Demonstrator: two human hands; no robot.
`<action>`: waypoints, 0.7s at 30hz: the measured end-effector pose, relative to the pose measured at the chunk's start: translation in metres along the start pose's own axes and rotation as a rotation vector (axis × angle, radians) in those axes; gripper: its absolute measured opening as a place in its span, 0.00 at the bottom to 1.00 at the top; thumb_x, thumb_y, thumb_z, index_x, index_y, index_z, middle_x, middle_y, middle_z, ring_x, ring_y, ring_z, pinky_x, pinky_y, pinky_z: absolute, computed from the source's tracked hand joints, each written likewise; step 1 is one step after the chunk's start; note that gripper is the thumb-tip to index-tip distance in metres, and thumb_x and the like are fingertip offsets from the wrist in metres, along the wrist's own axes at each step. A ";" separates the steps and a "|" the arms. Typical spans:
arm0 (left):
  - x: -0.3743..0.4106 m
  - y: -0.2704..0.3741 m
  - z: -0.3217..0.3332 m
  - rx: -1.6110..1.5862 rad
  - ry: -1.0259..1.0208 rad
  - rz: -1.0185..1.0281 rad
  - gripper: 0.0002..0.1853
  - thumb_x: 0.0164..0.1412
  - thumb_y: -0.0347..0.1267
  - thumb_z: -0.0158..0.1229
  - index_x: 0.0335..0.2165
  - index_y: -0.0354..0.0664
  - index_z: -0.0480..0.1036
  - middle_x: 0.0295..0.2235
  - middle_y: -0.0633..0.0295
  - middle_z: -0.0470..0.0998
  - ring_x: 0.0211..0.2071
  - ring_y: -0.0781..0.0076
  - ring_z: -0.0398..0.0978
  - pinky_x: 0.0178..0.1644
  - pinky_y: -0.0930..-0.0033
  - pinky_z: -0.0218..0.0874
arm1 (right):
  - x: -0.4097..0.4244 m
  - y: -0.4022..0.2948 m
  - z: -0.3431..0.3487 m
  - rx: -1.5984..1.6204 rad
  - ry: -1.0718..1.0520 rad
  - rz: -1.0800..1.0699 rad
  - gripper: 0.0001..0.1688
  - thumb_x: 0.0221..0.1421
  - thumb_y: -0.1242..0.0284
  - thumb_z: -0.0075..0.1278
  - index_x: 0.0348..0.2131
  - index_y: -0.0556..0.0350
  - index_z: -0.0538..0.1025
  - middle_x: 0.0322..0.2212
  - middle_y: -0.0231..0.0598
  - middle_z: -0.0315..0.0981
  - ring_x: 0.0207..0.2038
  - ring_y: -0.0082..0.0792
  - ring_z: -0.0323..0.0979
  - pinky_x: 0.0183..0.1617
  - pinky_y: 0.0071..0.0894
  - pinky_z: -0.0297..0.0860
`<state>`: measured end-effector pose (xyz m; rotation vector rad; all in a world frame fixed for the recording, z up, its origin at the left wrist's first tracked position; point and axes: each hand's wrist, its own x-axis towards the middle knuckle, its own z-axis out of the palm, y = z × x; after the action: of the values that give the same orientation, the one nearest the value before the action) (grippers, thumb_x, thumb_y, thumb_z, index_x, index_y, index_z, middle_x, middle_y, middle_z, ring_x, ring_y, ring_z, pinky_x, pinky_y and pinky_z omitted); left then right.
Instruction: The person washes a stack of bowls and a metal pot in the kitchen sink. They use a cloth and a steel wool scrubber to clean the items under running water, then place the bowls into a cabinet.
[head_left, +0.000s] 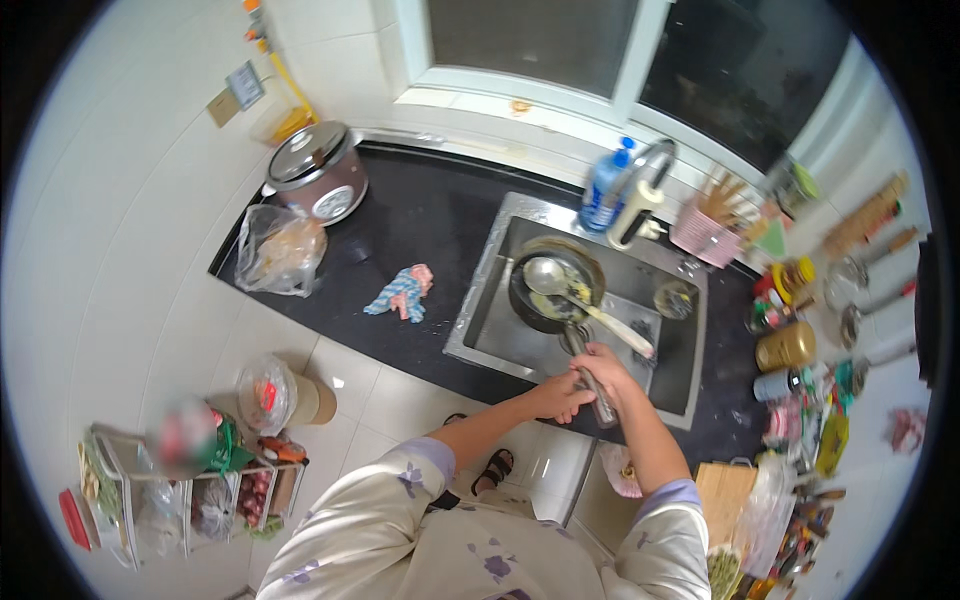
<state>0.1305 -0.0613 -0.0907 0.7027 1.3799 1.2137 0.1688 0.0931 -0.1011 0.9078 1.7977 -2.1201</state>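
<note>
A dark frying pan (556, 292) with food scraps in it is over the stainless steel sink (487, 300). Lying across the pan is a metal ladle (546, 276) with a pale handle that points towards my right hand. My right hand (602, 367) is closed around the pan's handle (577, 341). Beside it, my left hand (561, 396) touches the handle lower down, its fingers partly curled; whether it grips the handle is unclear. A round drain strainer (675, 301) lies at the sink's right side.
Behind the sink stand a blue soap bottle (600, 187), a faucet (660, 154) and a pink utensil basket (705, 234). A crumpled cloth (403, 292), a plastic bag (281, 251) and a rice cooker (319, 176) are on the left counter. Jars and a cutting board (724, 499) line the right.
</note>
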 end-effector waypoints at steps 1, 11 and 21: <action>0.002 -0.001 -0.010 0.040 0.023 0.030 0.27 0.52 0.43 0.50 0.43 0.34 0.57 0.19 0.59 0.69 0.17 0.75 0.69 0.20 0.75 0.61 | 0.013 0.012 -0.013 -0.042 0.009 -0.005 0.10 0.37 0.79 0.50 0.26 0.63 0.67 0.18 0.39 0.67 0.18 0.27 0.65 0.21 0.24 0.63; -0.015 -0.014 -0.121 0.343 0.671 0.248 0.19 0.50 0.33 0.52 0.40 0.34 0.64 0.24 0.55 0.72 0.24 0.68 0.71 0.28 0.70 0.61 | 0.078 0.032 -0.053 -0.380 -0.061 0.029 0.09 0.35 0.79 0.51 0.24 0.61 0.68 0.15 0.34 0.65 0.18 0.23 0.64 0.24 0.20 0.60; -0.056 -0.019 -0.171 0.738 1.098 0.309 0.18 0.45 0.26 0.53 0.39 0.36 0.67 0.36 0.51 0.68 0.39 0.52 0.63 0.43 0.60 0.54 | 0.124 0.077 -0.056 -0.639 -0.146 0.119 0.15 0.34 0.73 0.53 0.27 0.61 0.69 0.21 0.40 0.69 0.25 0.30 0.67 0.30 0.28 0.63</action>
<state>-0.0161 -0.1649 -0.1137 0.7834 2.8001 1.3881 0.1300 0.1560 -0.2391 0.6462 2.0805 -1.3512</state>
